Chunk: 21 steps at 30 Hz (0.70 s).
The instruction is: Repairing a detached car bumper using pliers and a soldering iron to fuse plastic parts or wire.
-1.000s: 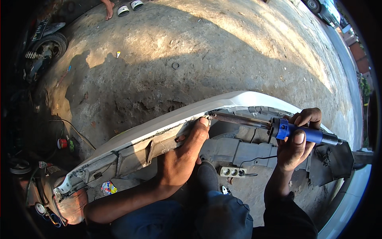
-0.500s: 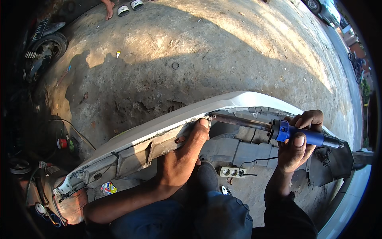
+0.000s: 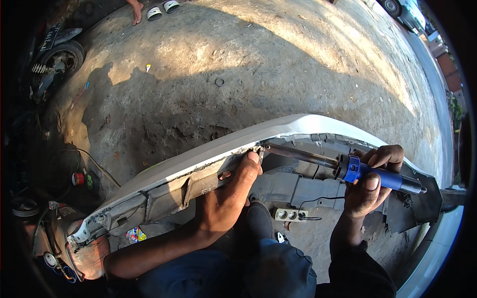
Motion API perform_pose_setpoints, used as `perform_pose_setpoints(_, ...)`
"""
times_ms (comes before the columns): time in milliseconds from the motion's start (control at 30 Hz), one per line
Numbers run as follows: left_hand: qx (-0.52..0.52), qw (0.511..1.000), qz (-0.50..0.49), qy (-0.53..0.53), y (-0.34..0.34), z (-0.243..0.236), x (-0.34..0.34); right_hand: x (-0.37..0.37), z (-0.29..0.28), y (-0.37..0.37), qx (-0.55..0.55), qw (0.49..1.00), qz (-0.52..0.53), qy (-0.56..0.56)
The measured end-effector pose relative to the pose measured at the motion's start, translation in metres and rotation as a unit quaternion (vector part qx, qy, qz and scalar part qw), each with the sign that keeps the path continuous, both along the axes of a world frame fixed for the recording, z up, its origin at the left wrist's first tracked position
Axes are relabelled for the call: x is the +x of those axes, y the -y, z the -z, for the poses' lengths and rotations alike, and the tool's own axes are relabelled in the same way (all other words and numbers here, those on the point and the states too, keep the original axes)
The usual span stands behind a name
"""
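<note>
A long car bumper (image 3: 223, 148), white outside and grey inside, lies across in front of me with its inner side toward me. My left hand (image 3: 223, 203) is closed on its near edge, thumb pressed on the inner rim and the other fingers mostly hidden behind. In my right hand (image 3: 365, 196) is a soldering iron with a blue handle (image 3: 390, 180), fingers wrapped round it. Its dark metal shaft (image 3: 303, 155) points left. The tip meets the bumper's inner rim just beyond my left thumb, close to a small piece there that I cannot make out.
A white power strip (image 3: 288, 214) with a black cord lies on the ground near my shoe (image 3: 258, 218). An orange tank (image 3: 92, 258) with a gauge stands at lower left. A motorcycle wheel (image 3: 64, 57), sandals (image 3: 163, 10) and a person's bare foot (image 3: 136, 15) are farther off.
The soldering iron's handle has dropped slightly toward me with my right hand, its tip staying at the rim. My left thumb has drawn back a little; the bumper has not moved.
</note>
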<state>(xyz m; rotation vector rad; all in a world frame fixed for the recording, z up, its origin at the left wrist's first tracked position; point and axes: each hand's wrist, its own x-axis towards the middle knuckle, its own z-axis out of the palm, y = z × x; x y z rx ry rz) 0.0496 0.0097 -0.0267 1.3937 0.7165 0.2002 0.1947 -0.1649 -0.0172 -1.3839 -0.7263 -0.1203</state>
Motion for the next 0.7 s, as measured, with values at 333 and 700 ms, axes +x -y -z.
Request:
perform_pose_setpoints(333,-0.014,1.0,-0.013,-0.02,0.001,-0.007,0.0,-0.001,0.002,-0.001,0.05,0.998,-0.027,-0.008)
perform_pose_setpoints(700,-0.031,0.999,-0.01,-0.036,-0.001,-0.014,0.005,0.0,0.004,0.002,0.052,0.998,-0.036,0.007)
